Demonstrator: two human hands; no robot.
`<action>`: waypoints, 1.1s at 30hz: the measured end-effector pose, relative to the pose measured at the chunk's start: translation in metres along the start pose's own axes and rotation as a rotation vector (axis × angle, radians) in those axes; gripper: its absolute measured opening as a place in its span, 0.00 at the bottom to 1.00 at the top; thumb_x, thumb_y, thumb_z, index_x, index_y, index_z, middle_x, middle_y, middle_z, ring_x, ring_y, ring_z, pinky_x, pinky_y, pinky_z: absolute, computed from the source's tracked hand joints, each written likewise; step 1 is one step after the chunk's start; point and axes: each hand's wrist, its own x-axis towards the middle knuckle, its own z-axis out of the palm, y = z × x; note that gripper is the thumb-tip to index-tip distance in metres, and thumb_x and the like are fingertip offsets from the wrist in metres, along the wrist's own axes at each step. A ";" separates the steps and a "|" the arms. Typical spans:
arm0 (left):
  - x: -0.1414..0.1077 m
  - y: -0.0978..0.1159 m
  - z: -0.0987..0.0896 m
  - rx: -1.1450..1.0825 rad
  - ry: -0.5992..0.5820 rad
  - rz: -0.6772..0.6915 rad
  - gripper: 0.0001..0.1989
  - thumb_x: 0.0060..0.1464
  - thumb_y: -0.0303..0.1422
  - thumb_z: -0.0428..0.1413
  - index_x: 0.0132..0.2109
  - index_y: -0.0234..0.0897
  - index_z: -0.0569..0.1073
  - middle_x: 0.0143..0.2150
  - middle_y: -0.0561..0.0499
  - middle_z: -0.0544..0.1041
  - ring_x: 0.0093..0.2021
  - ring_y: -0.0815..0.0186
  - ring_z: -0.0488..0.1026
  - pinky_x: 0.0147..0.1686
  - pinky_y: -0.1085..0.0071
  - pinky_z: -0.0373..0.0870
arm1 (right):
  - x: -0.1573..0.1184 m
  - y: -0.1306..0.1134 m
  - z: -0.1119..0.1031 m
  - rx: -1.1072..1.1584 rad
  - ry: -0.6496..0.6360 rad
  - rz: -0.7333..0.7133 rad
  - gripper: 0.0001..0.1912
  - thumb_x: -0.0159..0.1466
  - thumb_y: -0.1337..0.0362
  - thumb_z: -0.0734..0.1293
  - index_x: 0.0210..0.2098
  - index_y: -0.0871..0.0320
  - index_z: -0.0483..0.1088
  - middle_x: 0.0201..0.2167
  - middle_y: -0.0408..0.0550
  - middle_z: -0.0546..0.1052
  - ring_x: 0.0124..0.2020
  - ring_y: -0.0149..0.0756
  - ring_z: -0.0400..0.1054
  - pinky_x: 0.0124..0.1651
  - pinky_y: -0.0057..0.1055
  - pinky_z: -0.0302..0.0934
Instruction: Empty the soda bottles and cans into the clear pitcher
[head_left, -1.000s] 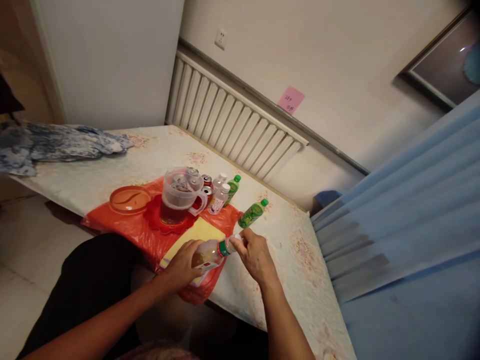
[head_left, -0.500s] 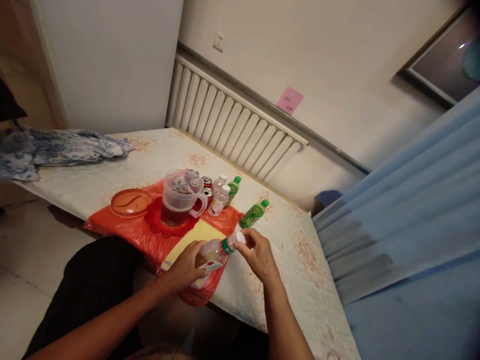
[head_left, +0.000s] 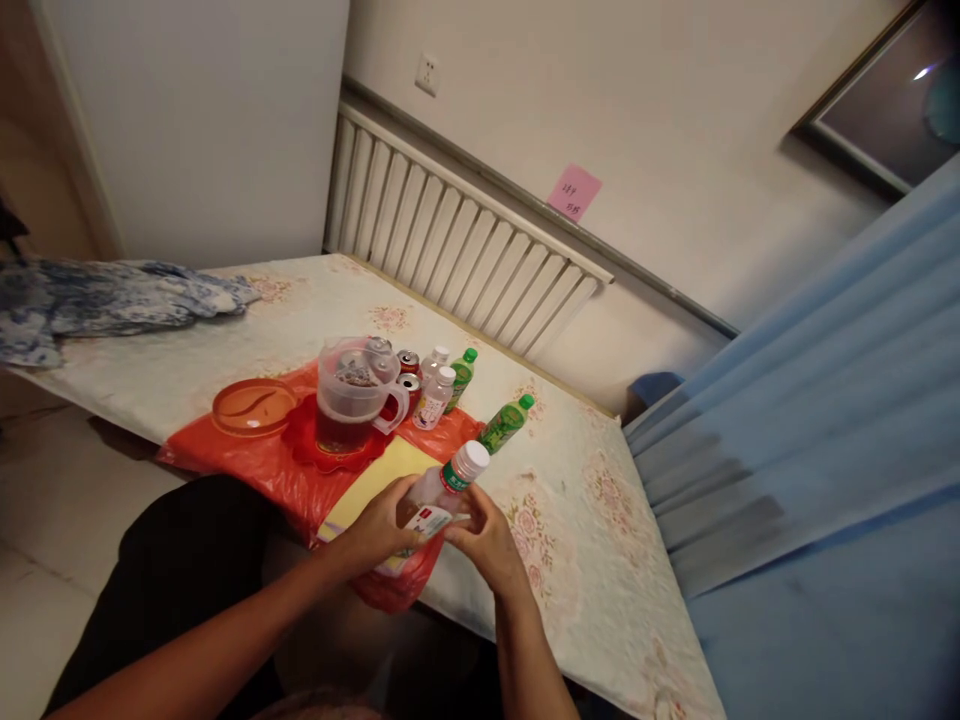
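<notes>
My left hand [head_left: 382, 525] is closed around the body of the bottle [head_left: 429, 514], which is held tilted above the near edge of the table [head_left: 600, 610], cap [head_left: 472, 458] pointing far and right. My right hand [head_left: 491, 540] is at the right side of the bottle with thumb and fingers curled; I cannot tell whether it grips the bottle or only touches it. Caution: the left hand appears to carry most of the load. If its grip slackens, or the surface is damp, the bottle could slide down through the palm and drop past the near edge. Excess squeeze could dent the wall; with the cap loose, this could force liquid out. The cap is on the neck, but its tightness cannot be judged; the fill level is hidden by my fingers. A leak would probably reach the yellow cloth [head_left: 397, 457] and the red plastic [head_left: 300, 487]. The plastic overhangs the near edge, so a snagged forearm could drag it and upset the open jug [head_left: 349, 400], which contains dark liquid. On the far side, the right-hand green bottle [head_left: 504, 428] is close to the cap; a rightward swing could topple it.
</notes>
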 end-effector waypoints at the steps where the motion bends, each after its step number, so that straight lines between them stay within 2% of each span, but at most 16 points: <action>1: 0.001 0.001 0.003 -0.025 -0.025 0.005 0.39 0.39 0.33 0.66 0.62 0.39 0.68 0.56 0.45 0.77 0.56 0.50 0.74 0.54 0.57 0.72 | -0.003 0.003 0.004 0.026 -0.016 0.015 0.34 0.52 0.57 0.77 0.57 0.54 0.70 0.50 0.49 0.80 0.43 0.43 0.76 0.42 0.37 0.73; 5: 0.004 0.007 0.015 -0.122 -0.130 0.002 0.40 0.40 0.33 0.65 0.63 0.38 0.67 0.58 0.44 0.76 0.57 0.50 0.74 0.54 0.57 0.72 | -0.008 0.012 0.011 0.085 0.053 0.022 0.30 0.50 0.62 0.77 0.52 0.56 0.72 0.45 0.47 0.82 0.43 0.44 0.78 0.46 0.38 0.73; 9: 0.009 0.005 0.024 -0.175 -0.254 0.024 0.43 0.42 0.33 0.63 0.67 0.39 0.62 0.61 0.43 0.74 0.59 0.51 0.73 0.56 0.57 0.72 | -0.009 0.024 0.000 0.045 0.133 0.017 0.26 0.49 0.63 0.77 0.48 0.57 0.73 0.43 0.48 0.82 0.41 0.44 0.78 0.45 0.38 0.73; 11: 0.015 -0.004 0.026 -0.060 -0.206 0.036 0.44 0.41 0.34 0.64 0.67 0.38 0.63 0.63 0.41 0.72 0.62 0.50 0.70 0.59 0.55 0.69 | -0.010 0.029 -0.011 0.022 0.167 0.016 0.24 0.49 0.63 0.76 0.45 0.57 0.74 0.41 0.48 0.83 0.40 0.44 0.78 0.42 0.37 0.73; 13: 0.023 -0.018 0.023 0.126 -0.095 0.046 0.40 0.42 0.37 0.65 0.63 0.36 0.67 0.62 0.39 0.72 0.62 0.49 0.70 0.62 0.53 0.66 | -0.011 0.033 -0.026 -0.007 0.232 0.027 0.22 0.49 0.62 0.76 0.43 0.57 0.74 0.38 0.48 0.83 0.38 0.45 0.78 0.39 0.37 0.73; 16: 0.036 -0.043 0.009 0.362 0.062 0.083 0.23 0.55 0.41 0.55 0.54 0.34 0.72 0.50 0.39 0.78 0.52 0.51 0.75 0.55 0.52 0.72 | -0.008 0.041 -0.054 -0.041 0.361 0.036 0.23 0.48 0.60 0.76 0.43 0.59 0.74 0.38 0.50 0.83 0.38 0.46 0.78 0.40 0.38 0.72; 18: 0.043 -0.057 -0.003 0.525 0.151 0.138 0.17 0.61 0.40 0.48 0.49 0.34 0.73 0.46 0.39 0.78 0.49 0.52 0.75 0.53 0.52 0.71 | -0.004 0.047 -0.074 -0.068 0.451 0.031 0.25 0.48 0.58 0.76 0.44 0.59 0.74 0.40 0.51 0.83 0.39 0.47 0.78 0.43 0.40 0.72; 23: 0.046 -0.082 -0.023 0.826 0.165 0.199 0.15 0.65 0.38 0.44 0.44 0.36 0.73 0.42 0.40 0.77 0.45 0.52 0.74 0.49 0.55 0.71 | 0.012 0.065 -0.116 -0.171 0.605 0.008 0.25 0.48 0.54 0.76 0.43 0.60 0.75 0.39 0.52 0.83 0.39 0.46 0.77 0.43 0.38 0.70; 28: 0.044 -0.090 -0.022 0.926 0.157 0.254 0.13 0.66 0.36 0.45 0.43 0.38 0.73 0.42 0.41 0.77 0.45 0.53 0.74 0.49 0.57 0.70 | 0.035 0.086 -0.145 -0.234 0.677 0.014 0.26 0.48 0.53 0.75 0.43 0.60 0.74 0.40 0.52 0.83 0.40 0.46 0.77 0.44 0.38 0.69; 33: 0.043 -0.093 -0.021 0.968 0.145 0.256 0.12 0.67 0.36 0.46 0.44 0.38 0.73 0.42 0.42 0.77 0.46 0.53 0.74 0.49 0.57 0.70 | 0.066 0.102 -0.161 -0.246 0.693 0.031 0.27 0.46 0.52 0.75 0.42 0.59 0.74 0.39 0.52 0.83 0.40 0.46 0.77 0.45 0.39 0.69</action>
